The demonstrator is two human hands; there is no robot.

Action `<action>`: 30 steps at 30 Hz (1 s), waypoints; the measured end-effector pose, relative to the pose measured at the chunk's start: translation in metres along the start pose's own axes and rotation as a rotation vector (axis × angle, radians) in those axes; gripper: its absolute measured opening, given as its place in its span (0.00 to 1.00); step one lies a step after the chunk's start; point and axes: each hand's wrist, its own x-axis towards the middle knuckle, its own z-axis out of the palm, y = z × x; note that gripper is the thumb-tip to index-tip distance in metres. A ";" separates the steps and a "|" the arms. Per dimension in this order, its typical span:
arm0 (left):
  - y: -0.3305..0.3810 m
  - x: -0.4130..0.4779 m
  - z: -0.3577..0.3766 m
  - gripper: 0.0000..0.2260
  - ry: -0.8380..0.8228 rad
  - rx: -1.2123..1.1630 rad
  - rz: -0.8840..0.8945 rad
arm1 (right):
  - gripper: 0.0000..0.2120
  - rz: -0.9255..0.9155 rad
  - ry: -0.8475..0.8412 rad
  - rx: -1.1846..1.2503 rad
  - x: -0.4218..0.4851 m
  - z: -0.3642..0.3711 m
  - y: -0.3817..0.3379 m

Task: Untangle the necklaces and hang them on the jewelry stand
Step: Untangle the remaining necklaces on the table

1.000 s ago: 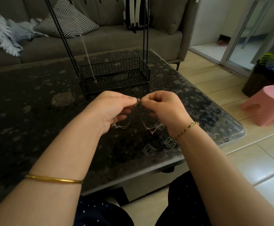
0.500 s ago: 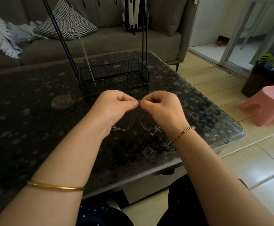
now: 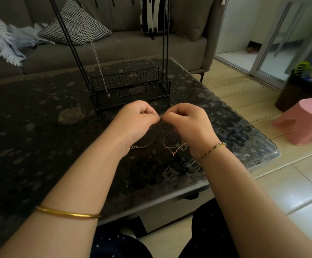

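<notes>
Rose-gold and silver, the tangled necklaces [image 3: 165, 146] hung between the two hands, which were raised knuckle to knuckle over the dark speckled counter [image 3: 30, 142]. The left hand [image 3: 134, 121] had its fingers curled in, thumb and forefinger pinching the chains at the spot where it met the right hand [image 3: 187, 125]. That hand was curled the same way and pinched the same knot from the other side. Below the left hand's wrist a silver strand [image 3: 140, 146] trailed in a slack loop. Below the right hand a rose-gold strand [image 3: 175, 147] drooped with a small pendant at its lowest point. Whether either strand touched the counter could not be told.

Just beyond the knuckles of both hands stood the jewelry stand [image 3: 133, 79], a black wire basket with thin rods rising out of frame. One hung chain [image 3: 97, 60] already dangled from it, beyond the left hand, its tip down at the basket's near-left corner. A gold bangle [image 3: 67, 214] sat far up the left forearm, and a braided bracelet [image 3: 213, 148] circled the right wrist. Well out past the right hand, on the tiled floor, stood a pink stool [image 3: 304, 121].
</notes>
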 end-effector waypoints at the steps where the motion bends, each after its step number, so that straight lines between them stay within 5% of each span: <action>1: 0.000 0.000 0.000 0.06 0.007 -0.009 -0.005 | 0.03 0.020 -0.008 0.032 0.000 0.000 0.000; 10: -0.003 -0.001 -0.005 0.05 0.101 -0.031 -0.061 | 0.08 0.145 -0.035 0.232 -0.001 -0.004 0.000; 20: 0.001 -0.007 -0.002 0.04 0.161 0.210 0.310 | 0.08 0.139 -0.059 0.225 0.000 -0.006 -0.002; 27: -0.004 -0.002 -0.003 0.03 0.200 0.181 0.223 | 0.06 0.147 -0.069 0.232 0.000 -0.009 -0.001; 30: -0.006 -0.001 -0.002 0.05 0.097 0.105 0.152 | 0.07 0.141 -0.064 0.237 0.001 -0.009 0.000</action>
